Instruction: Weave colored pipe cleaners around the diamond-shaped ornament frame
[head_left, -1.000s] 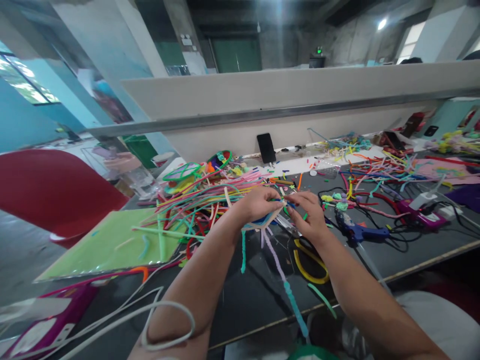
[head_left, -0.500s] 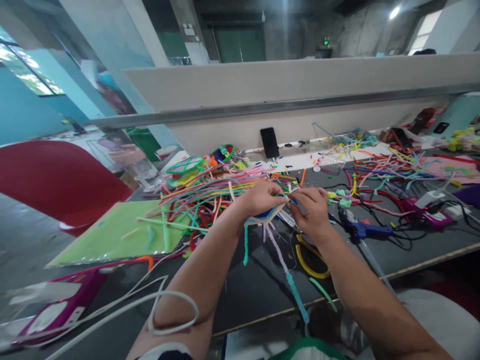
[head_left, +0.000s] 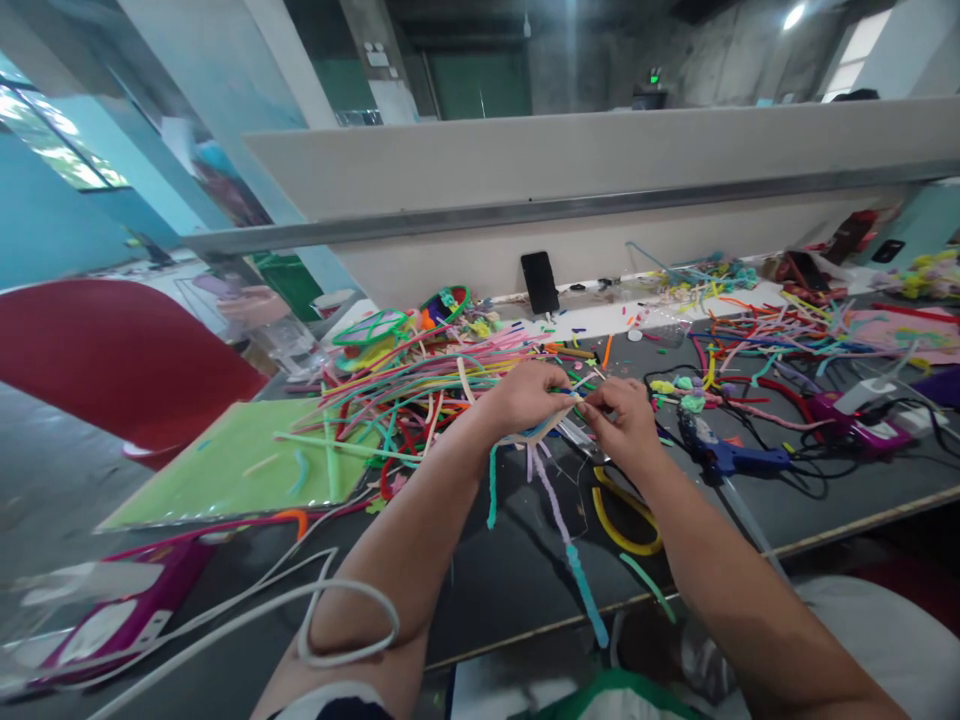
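Note:
My left hand [head_left: 529, 395] is closed on the upper edge of a craft piece [head_left: 541, 430] with a pale rim and some blue, partly hidden under the fingers. My right hand [head_left: 619, 410] meets it at the piece's right end, thumb and fingertips pinched at a small pale tip; what exactly they pinch is too small to tell. From the piece hang a short teal strand [head_left: 492, 490] and a longer lilac strand [head_left: 551, 495] whose lower part is blue [head_left: 587, 597]. Scissors with yellow handles [head_left: 626, 515] lie below my right hand.
Many coloured pipe cleaners [head_left: 420, 380] are heaped left of my hands, beside a green sheet [head_left: 247, 465]. A blue glue gun [head_left: 727, 455] with cables lies at right. A phone [head_left: 539, 282] leans on the divider. A white cable [head_left: 352, 590] loops over my left forearm.
My right hand's fingers have drawn together into a tighter pinch. The hanging lilac and blue strand has swung slightly left.

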